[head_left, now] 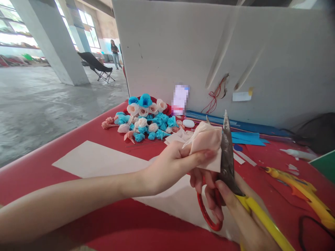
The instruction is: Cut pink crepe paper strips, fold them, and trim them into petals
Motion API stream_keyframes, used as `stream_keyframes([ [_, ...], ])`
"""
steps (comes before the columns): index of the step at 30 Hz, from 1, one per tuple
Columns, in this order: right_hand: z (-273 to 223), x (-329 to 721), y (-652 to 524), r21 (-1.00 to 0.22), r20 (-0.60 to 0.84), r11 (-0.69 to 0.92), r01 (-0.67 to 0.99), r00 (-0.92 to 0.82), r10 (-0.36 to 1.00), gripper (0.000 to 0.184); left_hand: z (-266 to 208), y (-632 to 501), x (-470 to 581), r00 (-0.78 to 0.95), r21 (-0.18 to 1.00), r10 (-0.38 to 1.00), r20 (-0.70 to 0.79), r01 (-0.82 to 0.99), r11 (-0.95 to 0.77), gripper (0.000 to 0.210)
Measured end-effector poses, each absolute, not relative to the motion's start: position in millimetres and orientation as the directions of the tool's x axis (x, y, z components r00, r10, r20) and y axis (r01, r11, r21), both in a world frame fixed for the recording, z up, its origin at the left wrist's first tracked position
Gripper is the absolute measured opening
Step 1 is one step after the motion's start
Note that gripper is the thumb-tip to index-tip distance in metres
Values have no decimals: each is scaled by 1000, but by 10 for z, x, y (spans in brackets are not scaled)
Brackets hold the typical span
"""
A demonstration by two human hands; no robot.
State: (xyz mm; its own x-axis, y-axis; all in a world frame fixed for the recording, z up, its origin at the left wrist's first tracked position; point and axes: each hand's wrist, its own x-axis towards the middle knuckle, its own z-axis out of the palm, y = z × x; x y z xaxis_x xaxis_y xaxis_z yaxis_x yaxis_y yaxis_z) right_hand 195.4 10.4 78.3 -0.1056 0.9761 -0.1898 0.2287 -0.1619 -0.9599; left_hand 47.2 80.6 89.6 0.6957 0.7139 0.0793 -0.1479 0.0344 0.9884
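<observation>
A folded wad of pale pink crepe paper (pixel 206 137) is pinched between the thumb and fingers of my left hand (pixel 174 162). My right hand (pixel 225 202) grips a pair of scissors (pixel 227 153) with one red and one yellow handle. Their blades point upward along the right edge of the wad, one in front and the tip of the other showing behind. Below both hands a long pale pink paper strip (pixel 104 162) lies across the red table (pixel 86 216). Whether the blades are cutting into the paper, I cannot tell.
Blue, white and pink paper flowers (pixel 146 118) are heaped at the back. A phone (pixel 180 99) leans on the white panel (pixel 167 45). Blue paper (pixel 246 138), a glue tube (pixel 298 153) and a yellow glue gun (pixel 300 191) lie to the right. A person (pixel 115 54) stands far off.
</observation>
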Motion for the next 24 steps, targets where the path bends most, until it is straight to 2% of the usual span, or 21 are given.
stream_keyframes([
  [12, 578, 2020, 128, -947, -141, -136, 291, 3, 990, 31, 894, 912, 444, 710, 983, 703, 46, -156, 94, 39],
  [24, 581, 2049, 165, -957, -131, -129, 259, 10, 991, 35, 914, 1022, 402, 711, 987, 702, 45, -139, 78, 36],
])
